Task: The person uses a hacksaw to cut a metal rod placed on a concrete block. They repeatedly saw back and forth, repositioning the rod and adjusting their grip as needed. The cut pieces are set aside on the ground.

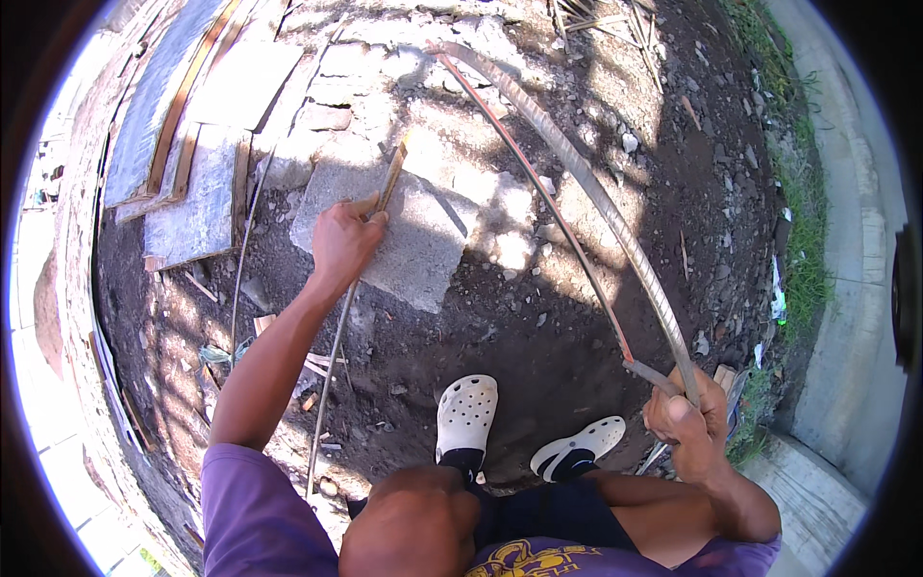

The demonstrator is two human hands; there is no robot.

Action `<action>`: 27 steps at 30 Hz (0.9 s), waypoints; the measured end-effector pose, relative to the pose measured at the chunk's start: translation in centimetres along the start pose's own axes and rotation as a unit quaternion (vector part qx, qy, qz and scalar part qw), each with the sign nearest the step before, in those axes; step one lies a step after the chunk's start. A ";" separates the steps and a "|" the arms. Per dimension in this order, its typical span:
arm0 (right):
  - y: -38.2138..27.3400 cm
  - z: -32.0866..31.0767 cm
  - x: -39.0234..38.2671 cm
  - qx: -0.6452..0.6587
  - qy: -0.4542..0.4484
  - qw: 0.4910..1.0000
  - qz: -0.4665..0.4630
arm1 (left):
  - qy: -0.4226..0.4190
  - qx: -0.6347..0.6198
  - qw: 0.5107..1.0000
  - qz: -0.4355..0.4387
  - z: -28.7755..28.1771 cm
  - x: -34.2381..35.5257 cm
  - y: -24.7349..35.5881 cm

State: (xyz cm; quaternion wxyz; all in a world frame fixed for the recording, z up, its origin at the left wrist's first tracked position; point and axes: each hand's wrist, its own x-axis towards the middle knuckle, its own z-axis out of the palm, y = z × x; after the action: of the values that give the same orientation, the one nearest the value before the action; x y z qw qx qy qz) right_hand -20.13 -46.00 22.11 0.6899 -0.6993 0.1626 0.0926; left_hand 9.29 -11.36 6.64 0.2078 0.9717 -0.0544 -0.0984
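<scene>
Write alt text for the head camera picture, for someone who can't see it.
Seen from above, a person's left hand presses a thin wooden strip onto a grey concrete block, while the right hand grips a hacksaw. White clogs stand on dark, rubble-strewn soil.

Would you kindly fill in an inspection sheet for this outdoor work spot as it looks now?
Surface: bare dirt ground with stones, partly in shade.
Job's things: thin rod lying across a grey concrete block; long curved hacksaw.
Clutter: wood scraps, rubble, boards at the left.
Hands: left hand presses the rod on the block; right hand grips the saw handle, fingers closed.
Cables: nothing seen.
Surroundings: grass strip and concrete kerb at the right; the person's white clogs on the dirt.
</scene>
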 end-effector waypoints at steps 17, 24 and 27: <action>6.3 -0.1 -0.6 -0.104 -0.203 0.961 0.155 | 0.017 0.000 0.999 0.029 0.2 0.5 -0.1; 7.6 0.3 -1.3 -0.146 -0.230 0.945 0.181 | 0.024 0.014 0.998 0.050 0.1 0.6 0.1; 7.7 0.6 -1.9 -0.159 -0.239 0.940 0.184 | 0.020 0.014 0.999 0.031 0.0 0.5 0.5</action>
State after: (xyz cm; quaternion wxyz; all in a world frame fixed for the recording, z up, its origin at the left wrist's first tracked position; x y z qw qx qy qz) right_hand -24.62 -45.15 15.57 0.5594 -0.7151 0.1021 0.4065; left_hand 9.75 -11.89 6.81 0.1984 0.9741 -0.0814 -0.0721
